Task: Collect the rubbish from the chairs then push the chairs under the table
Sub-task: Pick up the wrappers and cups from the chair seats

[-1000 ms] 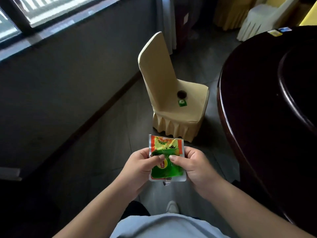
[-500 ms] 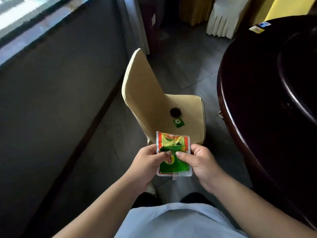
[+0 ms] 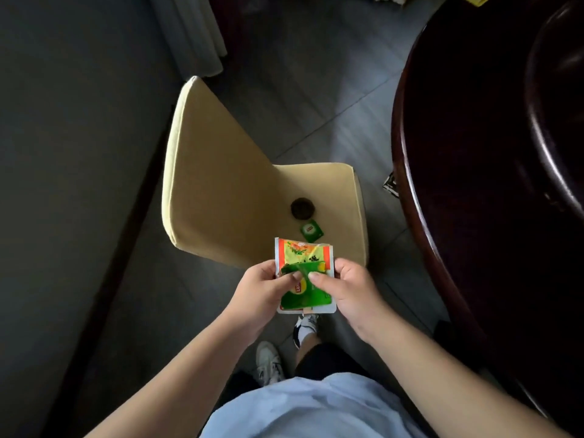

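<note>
A cream-covered chair (image 3: 221, 184) stands just in front of me, its seat facing the dark round table (image 3: 474, 184) on the right. On the seat lie a dark round lid-like piece (image 3: 302, 208) and a small green wrapper (image 3: 311, 230). My left hand (image 3: 264, 294) and my right hand (image 3: 354, 289) both pinch a stack of wrappers (image 3: 305, 276), green on top of an orange-and-white one, held over the near edge of the seat.
A dark wall with a skirting board (image 3: 104, 279) runs along the left. A grey curtain (image 3: 189, 33) hangs behind the chair. A small scrap (image 3: 390, 184) lies on the grey floor by the table's edge. My shoes (image 3: 268, 361) are below my hands.
I have walked up to the chair, which now sits much closer and lower in view. Both hands still hold the wrappers the same way.
</note>
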